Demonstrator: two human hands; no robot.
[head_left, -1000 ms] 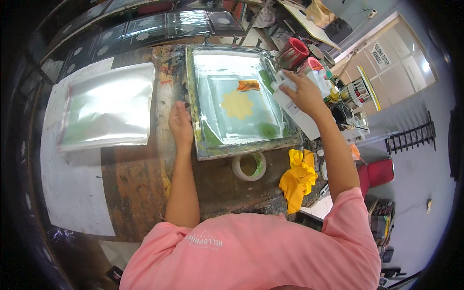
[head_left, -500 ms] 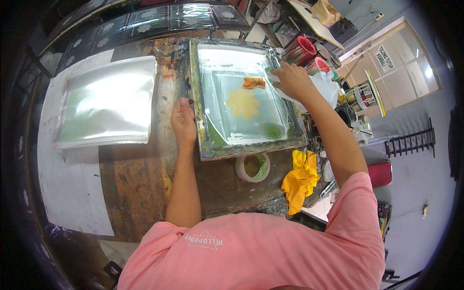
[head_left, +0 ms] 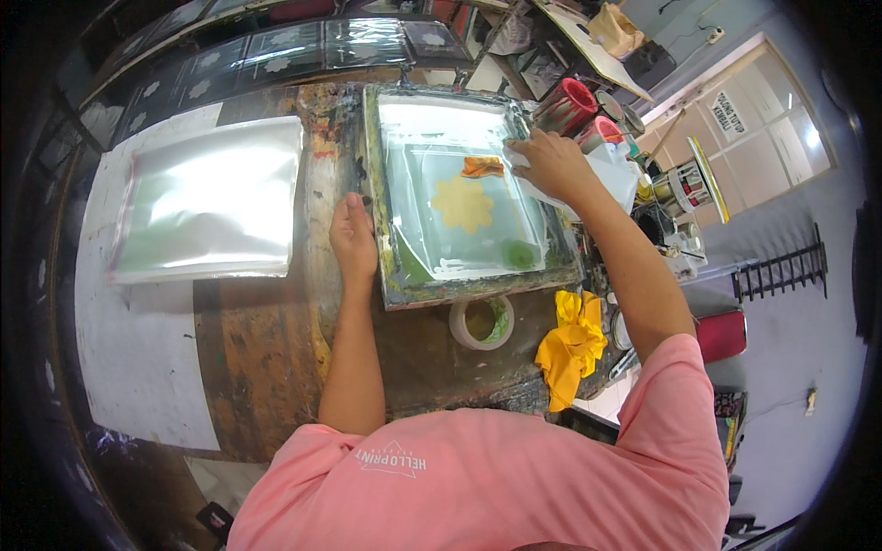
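Note:
A screen-printing frame (head_left: 482, 296) with ink-stained edges lies on the worktable. Its mesh bears a yellowish flower shape (head_left: 462, 204), and a small orange-stained cloth (head_left: 482, 166) rests above the flower. My left hand (head_left: 354, 241) closes on the frame's left edge, fingers together and thumb up. Over the upper right side of the frame, my right hand (head_left: 556, 167) has bent fingers; what they hold, if anything, is hidden. A translucent white plastic thing (head_left: 611, 174) lies beneath and beside my right wrist.
Shiny clear plastic sheets (head_left: 211, 202) lie on white paper at left. A tape roll (head_left: 468, 341) and crumpled yellow cloth (head_left: 571, 349) sit near the frame's front. Red-stained cans (head_left: 565, 108) and another paint can (head_left: 684, 186) stand at right. Dark printed sheets (head_left: 276, 55) line the back.
My right hand has shifted very slightly at the frame's upper right side. The whole view has moved a little; my left hand keeps its place on the frame's edge.

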